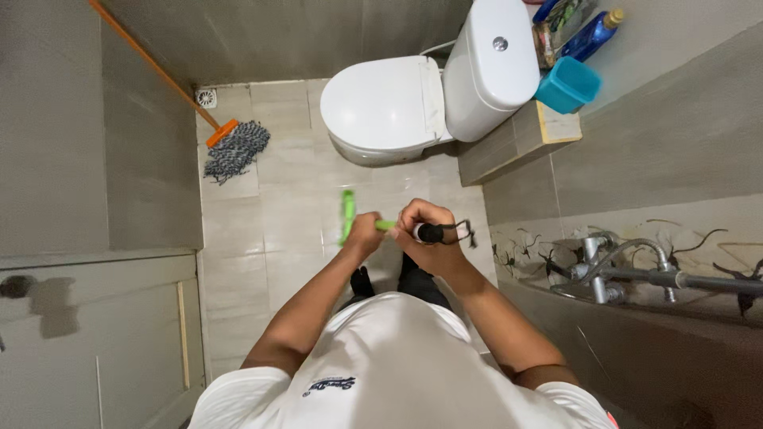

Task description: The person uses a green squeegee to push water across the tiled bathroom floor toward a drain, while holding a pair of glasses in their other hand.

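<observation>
Right now, by label:
Tool: a green brush (347, 213) on a long handle with a black end and loop, over the floor (238, 230), near the toilet's front edge.
Left hand (364, 233): fingers wrapped tight round the green shaft, low down, I'd say to steer the head.
Right hand (425, 230): closed round the black end, thumb on top, likely to steady and push.
Floor: pale beige tiles, a drain in the far left corner.
Toilet (381, 103): white, lid shut, against the far wall.
Mop (234, 147): orange pole leaning into that left corner, strings resting on the tiles.
Ledge: a blue tub (566, 84) and bottles beside the cistern.
Right wall: chrome tap and pipe (636, 270).
</observation>
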